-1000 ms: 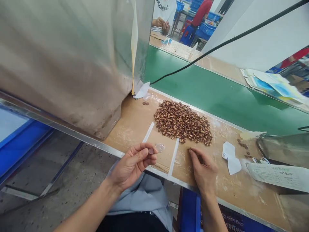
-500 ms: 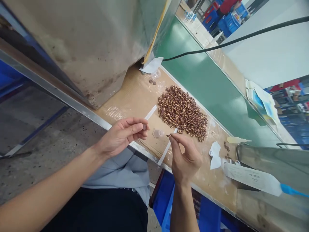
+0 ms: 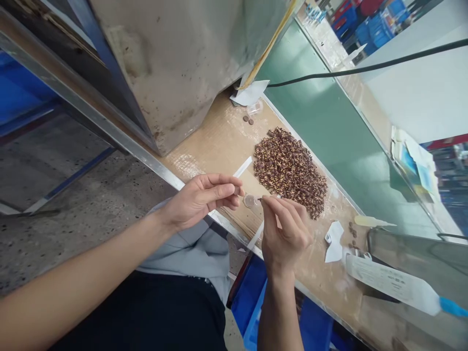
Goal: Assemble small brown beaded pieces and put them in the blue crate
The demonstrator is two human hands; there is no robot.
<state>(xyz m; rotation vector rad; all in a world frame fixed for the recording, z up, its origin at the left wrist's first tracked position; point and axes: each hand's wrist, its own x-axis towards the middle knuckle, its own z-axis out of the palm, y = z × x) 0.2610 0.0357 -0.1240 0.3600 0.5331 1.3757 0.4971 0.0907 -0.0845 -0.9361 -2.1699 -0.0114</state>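
Between the thumb and fingers of my left hand point(image 3: 204, 197) is a small brown disc point(image 3: 237, 190), pinched near the table's front edge. My right hand point(image 3: 287, 226) is closed in a pinch on a small dark part point(image 3: 260, 199), too small to name. A small round clear dish point(image 3: 249, 201) sits on the brown tabletop between both hands. Just beyond my right hand lies a big pile of small brown and gold parts point(image 3: 290, 168). White strips, one of them a long strip point(image 3: 243, 167), lie on the surface beside the pile.
Two brown discs point(image 3: 248, 120) lie near a clear cup point(image 3: 255, 107) at the back. On the right are a white crumpled paper point(image 3: 334, 241), a yellowish nozzle point(image 3: 373, 222) and a white bottle with a blue tip point(image 3: 393, 282). A large metal housing point(image 3: 183, 63) bounds the left side.
The view has shifted, so the table sits further right in the picture. My right hand has come closer to my left hand and the clear dish; both pinches stay closed.
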